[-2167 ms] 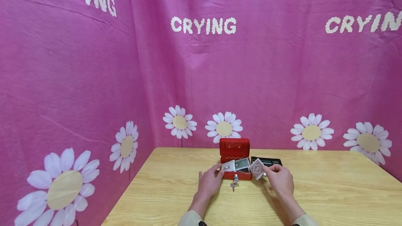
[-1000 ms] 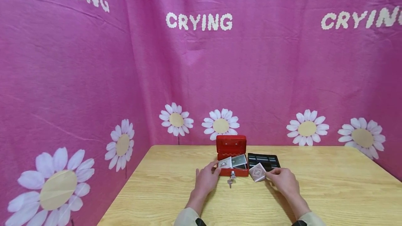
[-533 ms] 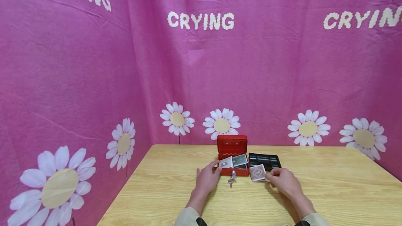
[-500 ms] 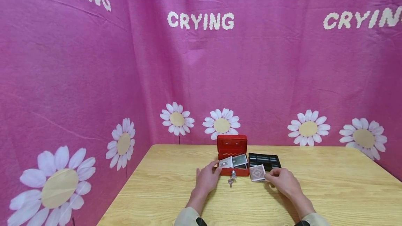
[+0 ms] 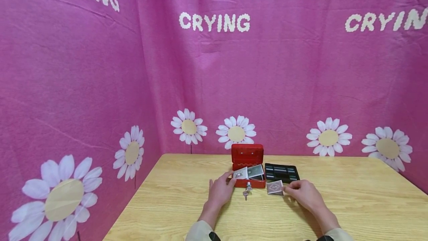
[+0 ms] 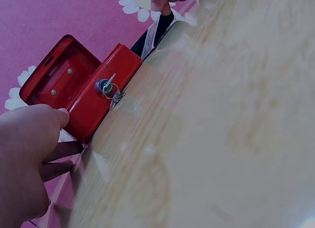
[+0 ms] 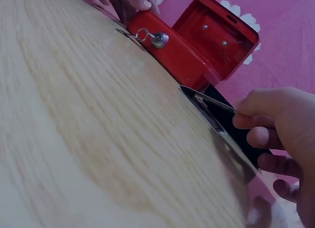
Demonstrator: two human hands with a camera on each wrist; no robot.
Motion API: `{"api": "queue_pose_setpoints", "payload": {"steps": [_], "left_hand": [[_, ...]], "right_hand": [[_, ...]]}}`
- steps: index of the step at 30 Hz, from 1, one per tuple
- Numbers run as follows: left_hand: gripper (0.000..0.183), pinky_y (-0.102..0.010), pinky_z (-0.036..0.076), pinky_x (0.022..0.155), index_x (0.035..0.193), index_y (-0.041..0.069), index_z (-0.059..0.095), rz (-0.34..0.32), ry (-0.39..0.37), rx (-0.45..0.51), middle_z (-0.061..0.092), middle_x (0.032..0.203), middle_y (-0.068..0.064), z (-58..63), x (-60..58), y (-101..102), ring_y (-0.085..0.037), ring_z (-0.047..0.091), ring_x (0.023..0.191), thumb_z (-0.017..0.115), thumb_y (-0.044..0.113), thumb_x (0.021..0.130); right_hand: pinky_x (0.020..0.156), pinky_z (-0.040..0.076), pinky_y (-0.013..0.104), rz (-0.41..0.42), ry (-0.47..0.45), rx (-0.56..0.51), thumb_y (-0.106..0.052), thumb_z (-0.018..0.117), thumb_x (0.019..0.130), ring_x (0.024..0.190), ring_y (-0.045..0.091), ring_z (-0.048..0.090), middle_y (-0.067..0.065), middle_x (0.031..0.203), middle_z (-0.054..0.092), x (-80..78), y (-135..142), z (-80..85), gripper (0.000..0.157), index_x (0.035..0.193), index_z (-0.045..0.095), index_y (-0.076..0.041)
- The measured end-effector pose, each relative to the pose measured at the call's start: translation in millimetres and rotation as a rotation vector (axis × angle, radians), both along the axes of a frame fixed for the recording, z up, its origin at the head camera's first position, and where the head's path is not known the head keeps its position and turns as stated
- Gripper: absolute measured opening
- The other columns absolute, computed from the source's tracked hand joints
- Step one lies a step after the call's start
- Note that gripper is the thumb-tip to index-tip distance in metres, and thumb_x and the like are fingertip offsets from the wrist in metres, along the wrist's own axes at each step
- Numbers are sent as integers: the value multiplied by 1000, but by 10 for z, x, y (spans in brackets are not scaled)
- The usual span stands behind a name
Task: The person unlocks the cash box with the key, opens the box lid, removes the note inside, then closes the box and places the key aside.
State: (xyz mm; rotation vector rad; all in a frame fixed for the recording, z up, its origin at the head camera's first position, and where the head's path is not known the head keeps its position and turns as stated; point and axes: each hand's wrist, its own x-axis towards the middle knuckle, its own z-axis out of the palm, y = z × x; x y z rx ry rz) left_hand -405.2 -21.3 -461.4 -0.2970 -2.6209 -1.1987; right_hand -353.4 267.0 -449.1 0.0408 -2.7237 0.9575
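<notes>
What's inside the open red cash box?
Inside the red cash box sit a pale printed paper on the left and a green printed paper beside it, with dark interior showing in front of the green one. Anything underneath the papers is covered; I can't see it.

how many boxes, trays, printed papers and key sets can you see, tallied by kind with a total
Red box: 1
Black tray: 1
Printed papers: 3 visible (1 in the right hand; a pale one and a green one in the box)
Key set: 1
Total: 6 visible
</notes>
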Motion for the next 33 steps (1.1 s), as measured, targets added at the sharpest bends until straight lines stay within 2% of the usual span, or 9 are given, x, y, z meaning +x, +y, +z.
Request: {"api": "queue_pose_setpoints", "payload": {"steps": [4,13,16,21,33], "left_hand": [[38,-72,10,117,136,16,61,2,0,2,72,121,-8,4,8,1,-32,61,123,59,26,99],[38,-72,10,117,136,16,61,9,0,-5,73,118,-7,-12,-10,9,-31,62,123,58,26,99],[38,-72,10,117,136,16,61,7,-1,-3,73,118,-7,-4,-10,11,-31,62,123,58,26,100],[38,-71,11,117,135,16,62,7,3,-5,73,118,-7,-1,-6,11,-31,63,121,59,26,99],[39,-70,10,117,136,15,61,6,-4,-4,72,121,-9,4,11,8,-31,62,123,58,27,100]], "right_hand": [[67,43,32,-39,25,17,-37,67,91,70,13,54,-3,70,65,-2,4,11,25,84,74,-15],[66,46,39,-158,94,60,-43,65,92,77,22,65,7,87,74,-6,-40,31,29,91,76,-16],[66,45,40,-169,104,62,-42,64,92,79,24,67,9,89,75,-3,-59,51,29,91,76,-16],[59,44,36,-172,94,40,-40,65,92,78,24,66,11,91,75,0,-103,84,26,91,76,-16],[57,42,33,-176,118,24,-36,65,92,75,21,63,8,91,75,-7,-239,161,24,94,76,-16]]}}
